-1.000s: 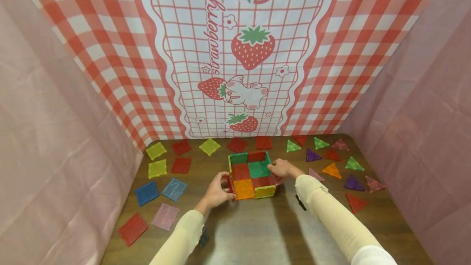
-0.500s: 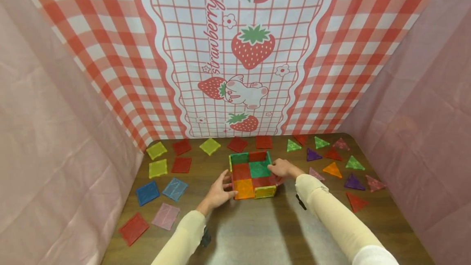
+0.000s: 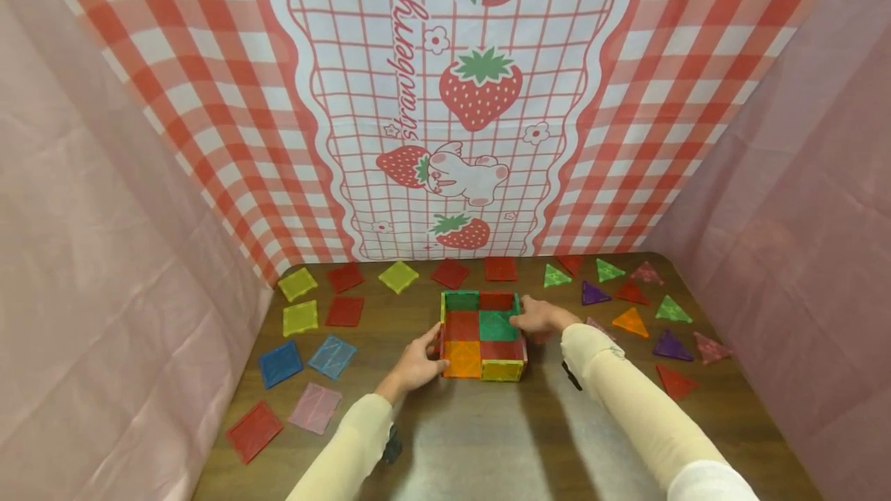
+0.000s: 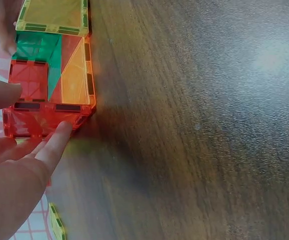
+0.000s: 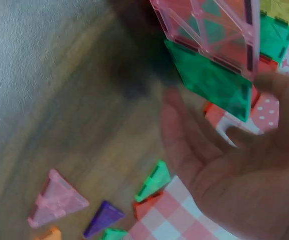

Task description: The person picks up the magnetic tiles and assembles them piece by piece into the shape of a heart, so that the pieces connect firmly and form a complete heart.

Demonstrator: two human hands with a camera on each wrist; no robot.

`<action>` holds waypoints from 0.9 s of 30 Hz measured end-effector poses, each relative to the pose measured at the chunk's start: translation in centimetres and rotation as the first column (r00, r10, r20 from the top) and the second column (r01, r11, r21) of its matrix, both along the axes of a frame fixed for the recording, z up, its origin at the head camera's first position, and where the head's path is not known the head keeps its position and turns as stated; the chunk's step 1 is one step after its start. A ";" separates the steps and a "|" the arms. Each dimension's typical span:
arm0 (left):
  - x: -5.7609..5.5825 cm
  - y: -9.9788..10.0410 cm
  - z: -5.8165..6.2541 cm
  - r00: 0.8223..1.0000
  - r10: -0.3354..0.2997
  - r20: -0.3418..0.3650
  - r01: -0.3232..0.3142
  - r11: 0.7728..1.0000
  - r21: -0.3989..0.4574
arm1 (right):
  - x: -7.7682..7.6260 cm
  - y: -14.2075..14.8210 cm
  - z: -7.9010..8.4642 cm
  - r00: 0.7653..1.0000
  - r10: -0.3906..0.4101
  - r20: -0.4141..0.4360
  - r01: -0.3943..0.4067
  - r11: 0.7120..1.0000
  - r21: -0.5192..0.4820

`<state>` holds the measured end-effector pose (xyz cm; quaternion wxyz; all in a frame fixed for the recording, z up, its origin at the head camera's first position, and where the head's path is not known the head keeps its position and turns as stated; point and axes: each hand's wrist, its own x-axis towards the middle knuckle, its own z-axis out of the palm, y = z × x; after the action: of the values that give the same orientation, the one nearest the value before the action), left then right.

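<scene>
A box of translucent magnetic tiles [image 3: 462,326] sits mid-table. Its floor shows red, green and orange squares. A yellow tile [image 3: 503,370] stands at the front right; in front of the orange floor tile [image 3: 462,359] there is no wall. My left hand [image 3: 415,366] lies along the left side, fingers extended, touching the upright red tile [image 4: 27,120]. At the right side is my right hand [image 3: 544,318], its thumb by the wall's upper edge. In the right wrist view its fingers [image 5: 177,132] spread loosely, apart from the green wall tile [image 5: 217,82] and pink wall tile [image 5: 209,30].
Loose square tiles, such as a blue one [image 3: 281,364] and a red one [image 3: 254,431], lie on the left. Triangles, including an orange one [image 3: 630,322] and a purple one [image 3: 671,345], are scattered right. A strawberry-print cloth [image 3: 480,91] hangs behind the table.
The tile box has shifted slightly right and its sides look straighter. My left hand has moved a little right with it. My right hand's fingers have come away from the right wall.
</scene>
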<state>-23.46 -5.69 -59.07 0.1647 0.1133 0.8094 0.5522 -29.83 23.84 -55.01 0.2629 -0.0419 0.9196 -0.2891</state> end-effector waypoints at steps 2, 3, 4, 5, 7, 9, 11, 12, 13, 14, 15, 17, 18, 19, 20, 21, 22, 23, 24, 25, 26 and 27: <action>-0.1 0.0 0.0 1.000 -0.002 0.004 0.002 1.000 -0.009 | -0.1 -0.1 -0.2 0.996 -0.008 -0.093 0.009 1.000 0.009; -0.2 0.1 -0.1 1.000 -0.004 0.004 0.004 1.000 -0.009 | -0.2 -0.2 -0.4 0.989 -0.010 -0.148 0.010 1.000 0.001; -0.3 0.1 -0.1 1.000 -0.006 0.006 0.006 1.000 -0.008 | -0.2 -0.2 -0.6 0.983 -0.017 -0.184 0.014 1.000 -0.019; -0.4 0.1 -0.1 1.000 -0.012 0.006 0.012 1.000 -0.003 | -0.2 -0.2 -0.8 0.975 -0.010 -0.223 0.004 1.000 -0.025; -0.6 0.0 -0.1 1.000 -0.024 0.006 0.024 1.000 0.005 | -0.3 -0.3 -1.1 0.964 0.002 -0.266 -0.014 0.999 -0.042; -0.8 -0.2 0.0 0.999 -0.032 -0.003 0.032 0.999 0.025 | -0.4 -0.3 -1.4 0.952 0.022 -0.305 -0.036 0.999 -0.041; -0.9 -0.5 0.0 0.999 -0.040 -0.024 0.041 0.998 0.038 | -0.5 -0.2 -1.7 0.942 0.020 -0.335 -0.034 0.999 -0.039; -1.0 -0.6 0.0 0.999 -0.039 -0.035 0.040 0.999 0.037 | -0.6 -0.2 -1.8 0.939 0.007 -0.343 -0.024 0.999 -0.045; -1.0 -0.7 -0.1 0.998 -0.037 -0.046 0.039 0.998 0.043 | -0.7 -0.2 -1.9 0.935 -0.008 -0.354 -0.012 0.998 -0.055; -1.1 -0.8 -0.2 0.998 -0.036 -0.058 0.039 0.998 0.046 | -0.7 -0.1 -2.0 0.931 -0.023 -0.365 -0.001 0.998 -0.065; -1.2 -0.8 -0.3 0.997 -0.033 -0.065 0.036 0.998 0.052 | -0.8 -0.1 -2.1 0.928 -0.041 -0.370 0.014 0.997 -0.076; -1.3 -0.8 -0.3 0.997 -0.016 -0.073 0.020 0.999 0.045 | -0.9 0.1 -2.2 0.921 -0.069 -0.383 0.038 0.995 -0.088; -1.4 -0.8 -0.4 0.997 -0.007 -0.080 0.011 0.999 0.041 | -1.0 0.2 -2.3 0.920 -0.081 -0.384 0.049 0.994 -0.094; -1.5 -0.8 -0.4 0.996 0.004 -0.090 0.000 0.999 0.044 | -1.0 0.2 -2.4 0.916 -0.088 -0.391 0.054 0.994 -0.096; -1.6 -0.8 -0.5 0.994 0.017 -0.104 -0.012 0.999 0.046 | -1.1 0.2 -2.5 0.913 -0.090 -0.397 0.058 0.994 -0.092; -1.7 -0.8 -0.5 0.993 0.031 -0.117 -0.026 0.999 0.045 | -1.1 0.3 -2.6 0.911 -0.091 -0.403 0.060 0.994 -0.088; -1.9 -0.8 -0.5 0.990 0.048 -0.136 -0.042 0.998 0.043 | -1.1 0.3 -2.6 0.909 -0.094 -0.406 0.063 0.994 -0.088; -2.0 -0.8 -0.5 0.985 0.068 -0.158 -0.062 0.997 0.044 | -1.0 0.3 -2.6 0.910 -0.102 -0.402 0.070 0.993 -0.094; -2.1 -0.9 -0.5 0.980 0.090 -0.180 -0.084 0.996 0.037 | -1.0 0.2 -2.5 0.910 -0.108 -0.400 0.075 0.992 -0.099; -2.2 -0.9 -0.5 0.972 0.118 -0.203 -0.116 0.993 0.022 | -0.9 0.1 -2.5 0.910 -0.111 -0.401 0.077 0.992 -0.100; -2.3 -1.0 -0.5 0.964 0.148 -0.219 -0.151 0.989 0.003 | -0.8 0.0 -2.4 0.912 -0.113 -0.395 0.079 0.992 -0.101; -2.4 -1.1 -0.4 0.956 0.179 -0.231 -0.190 0.982 -0.022 | -0.8 -0.1 -2.3 0.914 -0.118 -0.388 0.084 0.991 -0.104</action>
<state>-25.89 -6.79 -59.50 0.0208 0.0963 0.8420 0.5304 -30.60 23.74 -57.35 0.0557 -0.0627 0.9413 -0.3270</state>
